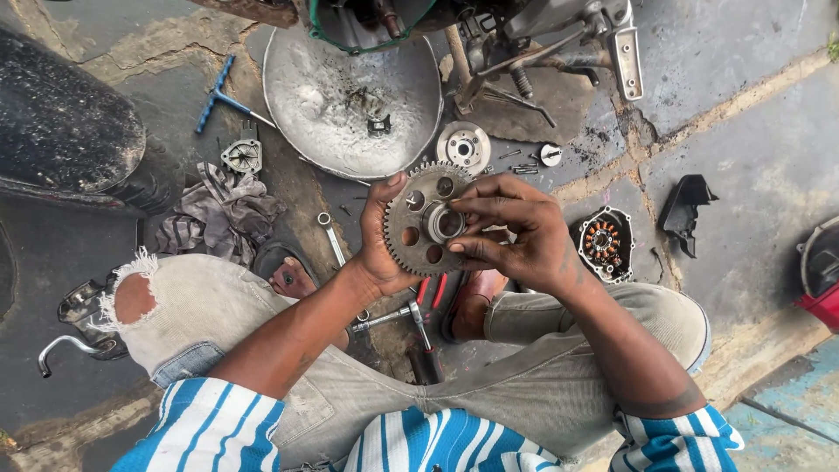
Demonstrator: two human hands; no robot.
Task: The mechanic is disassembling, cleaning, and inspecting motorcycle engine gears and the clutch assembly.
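I hold a large toothed metal gear (418, 229) with round holes in front of me. My left hand (377, 245) grips its left rim from behind, thumb up at the top edge. My right hand (511, 232) covers its right side, fingertips pinching the raised steel hub (441, 222) at the gear's centre. Both forearms reach up from my lap, over my grey trousers and bent knees.
A dented metal pan (301, 83) lies ahead under the engine (524, 35). Around it are a blue T-handle wrench (218, 98), a grey rag (223, 210), a spanner (330, 234), a small disc (463, 146), a coil stator (605, 243), red-handled pliers (428, 293), and a black cover (686, 210).
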